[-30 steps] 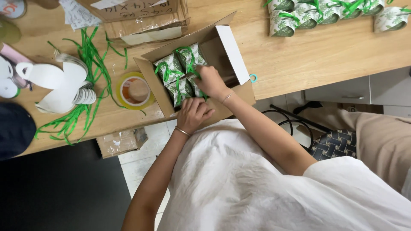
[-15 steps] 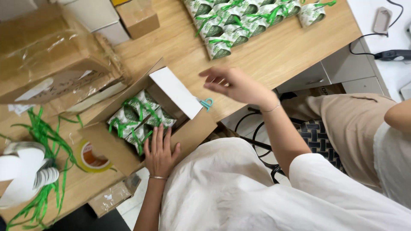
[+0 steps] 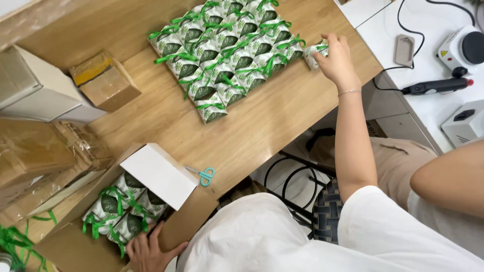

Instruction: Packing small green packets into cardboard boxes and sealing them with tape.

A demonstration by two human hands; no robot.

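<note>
My right hand (image 3: 337, 59) reaches to the far right edge of the wooden table (image 3: 262, 131), its fingers closed on a small leaf-print packet (image 3: 313, 52) tied with green ribbon. That packet sits at the end of a block of several like packets (image 3: 222, 55) laid in rows. My left hand (image 3: 150, 252) rests with fingers spread against the near wall of an open cardboard box (image 3: 75, 247). Inside the box lie several of the same packets (image 3: 118, 209), beside its white flap (image 3: 159, 174).
Teal scissors (image 3: 201, 175) lie beside the box flap. A small brown carton (image 3: 103, 80), a white box (image 3: 30, 85) and a plastic-wrapped carton (image 3: 35, 151) stand at left. Green ribbon (image 3: 15, 244) lies bottom left. A glue gun (image 3: 436, 85) rests on the white bench; another person's arm (image 3: 454, 176) is at right.
My right hand left the box and stretched out to the rows of packets, closing on the end one. My view swung right. My left hand stayed on the box.
</note>
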